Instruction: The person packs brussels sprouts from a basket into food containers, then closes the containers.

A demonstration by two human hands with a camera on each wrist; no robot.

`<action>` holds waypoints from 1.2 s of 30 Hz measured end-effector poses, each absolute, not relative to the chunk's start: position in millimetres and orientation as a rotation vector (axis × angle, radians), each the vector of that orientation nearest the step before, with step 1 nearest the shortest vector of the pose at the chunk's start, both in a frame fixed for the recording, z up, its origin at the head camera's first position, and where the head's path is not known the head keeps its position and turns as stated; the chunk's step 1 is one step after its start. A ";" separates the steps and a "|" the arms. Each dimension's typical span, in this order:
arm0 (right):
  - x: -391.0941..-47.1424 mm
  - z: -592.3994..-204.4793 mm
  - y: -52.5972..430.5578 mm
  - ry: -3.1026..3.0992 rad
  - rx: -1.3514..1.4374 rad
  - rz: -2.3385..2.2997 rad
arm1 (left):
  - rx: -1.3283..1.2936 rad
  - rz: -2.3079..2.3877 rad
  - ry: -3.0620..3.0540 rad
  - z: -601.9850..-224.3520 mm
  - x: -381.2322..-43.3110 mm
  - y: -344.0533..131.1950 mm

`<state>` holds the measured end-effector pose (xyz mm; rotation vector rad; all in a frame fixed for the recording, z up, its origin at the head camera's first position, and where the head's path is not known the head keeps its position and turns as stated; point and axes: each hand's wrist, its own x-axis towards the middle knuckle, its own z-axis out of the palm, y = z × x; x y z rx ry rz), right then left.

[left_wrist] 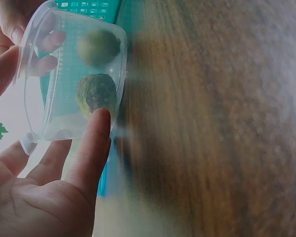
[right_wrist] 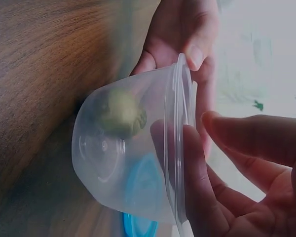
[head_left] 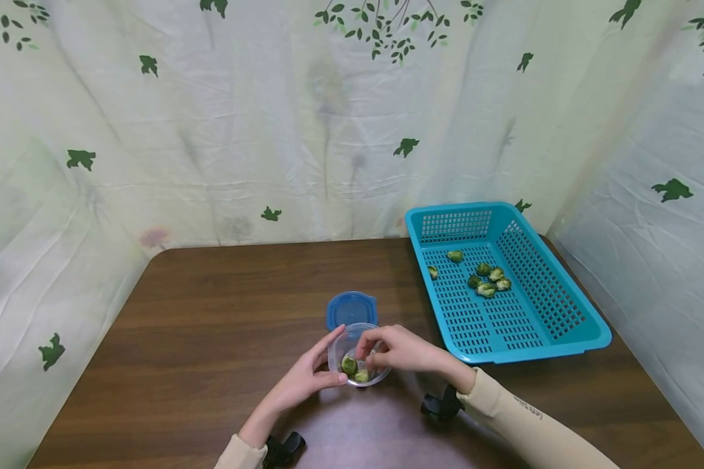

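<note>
The left hand (head_left: pixel 305 379) gripped the clear plastic tub (head_left: pixel 352 335) at its left side between thumb and fingers. The right hand (head_left: pixel 401 348) was loosely spread, its thumb standing apart from the fingers, with fingertips dipped inside the tub's mouth. Two Brussels sprouts (head_left: pixel 349 365) lay in the bottom of the tub, which was just in front of a round blue lid (head_left: pixel 352 309) on the brown wooden table (head_left: pixel 223 312). To the right, a blue basket (head_left: pixel 507 357) with perforated walls held several more sprouts (head_left: pixel 485 290), most of them clustered near its middle. A leaf-patterned curtain (head_left: pixel 234 130) hung behind.
</note>
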<state>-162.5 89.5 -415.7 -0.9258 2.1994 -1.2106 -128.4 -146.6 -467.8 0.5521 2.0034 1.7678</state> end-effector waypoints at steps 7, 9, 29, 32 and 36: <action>-161.6 -415.7 92.0 2.141 -0.851 -1.327 | 0.555 1.774 2.000 -468.8 -127.6 -145.9; -161.0 -413.7 93.1 2.128 -0.841 -1.361 | 0.549 1.772 2.003 -468.4 -127.2 -145.5; -168.9 -382.6 126.5 2.103 -0.847 -1.534 | 0.547 1.804 1.997 -471.9 -125.8 -142.4; -170.9 -380.7 131.8 2.103 -0.827 -1.549 | 0.544 1.806 2.002 -472.5 -125.8 -142.4; -173.3 -377.9 138.1 2.131 -0.814 -1.548 | 0.547 1.809 2.008 -473.1 -125.7 -142.0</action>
